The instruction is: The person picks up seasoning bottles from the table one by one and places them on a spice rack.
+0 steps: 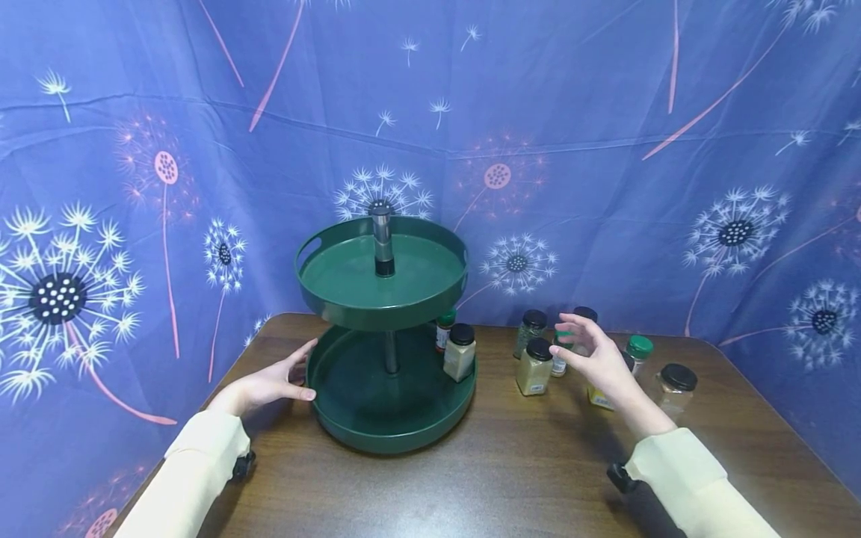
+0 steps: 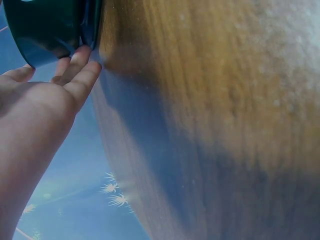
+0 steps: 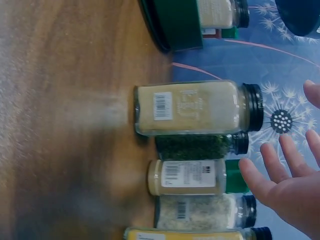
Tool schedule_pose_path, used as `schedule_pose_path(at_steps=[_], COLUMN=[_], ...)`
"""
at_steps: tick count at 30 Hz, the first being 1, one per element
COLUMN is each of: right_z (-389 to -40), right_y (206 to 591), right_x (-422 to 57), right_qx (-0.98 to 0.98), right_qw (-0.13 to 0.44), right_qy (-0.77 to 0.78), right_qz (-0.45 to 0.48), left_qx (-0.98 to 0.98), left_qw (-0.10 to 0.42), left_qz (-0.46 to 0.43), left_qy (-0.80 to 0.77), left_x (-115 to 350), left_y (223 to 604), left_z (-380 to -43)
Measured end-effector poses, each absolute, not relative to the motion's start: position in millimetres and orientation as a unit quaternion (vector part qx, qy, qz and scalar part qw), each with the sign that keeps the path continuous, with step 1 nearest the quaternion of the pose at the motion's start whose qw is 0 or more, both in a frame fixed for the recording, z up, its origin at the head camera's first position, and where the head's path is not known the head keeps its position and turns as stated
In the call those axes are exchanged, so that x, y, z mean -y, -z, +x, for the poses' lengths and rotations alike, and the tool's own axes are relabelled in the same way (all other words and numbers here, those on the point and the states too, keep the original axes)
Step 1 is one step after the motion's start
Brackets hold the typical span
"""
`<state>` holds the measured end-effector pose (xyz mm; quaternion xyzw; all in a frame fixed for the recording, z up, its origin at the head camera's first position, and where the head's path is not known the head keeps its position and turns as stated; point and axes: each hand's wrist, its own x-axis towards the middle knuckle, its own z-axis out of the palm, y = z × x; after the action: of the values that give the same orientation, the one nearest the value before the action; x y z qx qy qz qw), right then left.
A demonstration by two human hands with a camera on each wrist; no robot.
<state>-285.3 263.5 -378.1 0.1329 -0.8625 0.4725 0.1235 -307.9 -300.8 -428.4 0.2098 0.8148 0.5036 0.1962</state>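
A green two-tier round tray stand stands on the table, its upper tray point(image 1: 383, 317) above a wider lower tray point(image 1: 393, 442). My left hand point(image 1: 272, 381) rests against the lower tray's left side, thumb and fingers spread along the wall. On that tray's right side are a black-lidded spice jar point(image 1: 460, 357) and a green-capped bottle point(image 1: 442, 335). My right hand point(image 1: 599, 362) hovers over the group of spice jars, fingers extended and holding nothing. Nearest its fingertips is a black-lidded jar of pale powder point(image 1: 534, 371); in the right wrist view this jar point(image 3: 195, 110) stands apart from the hand point(image 3: 295, 185).
Behind the powder jar stands a jar of green herbs point(image 1: 529, 332). A green-capped jar point(image 1: 637, 351), a yellow jar point(image 1: 601, 397) and a black-lidded jar point(image 1: 675, 388) stand at the right. A blue dandelion-print cloth point(image 1: 605, 149) hangs behind the wooden table point(image 1: 484, 463).
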Motion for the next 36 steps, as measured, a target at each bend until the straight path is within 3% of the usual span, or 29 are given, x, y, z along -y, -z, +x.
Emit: schedule_pose_path(at_steps=[18,36], right_z=[-296,-294], right_y=[416,430], right_x=[-253,-244], right_qx=[0.852,0.850], right_qw=[0.114,0.074], right_qy=[-0.501,-0.511], right_qz=[0.102,0.100], left_qx=[-0.815,-0.811], left_qw=[0.196,0.201], left_qz=[0.212,0.209], left_qy=[-0.503,-0.509], left_x=[301,300], left_y=[428,428], left_z=[-310,-307])
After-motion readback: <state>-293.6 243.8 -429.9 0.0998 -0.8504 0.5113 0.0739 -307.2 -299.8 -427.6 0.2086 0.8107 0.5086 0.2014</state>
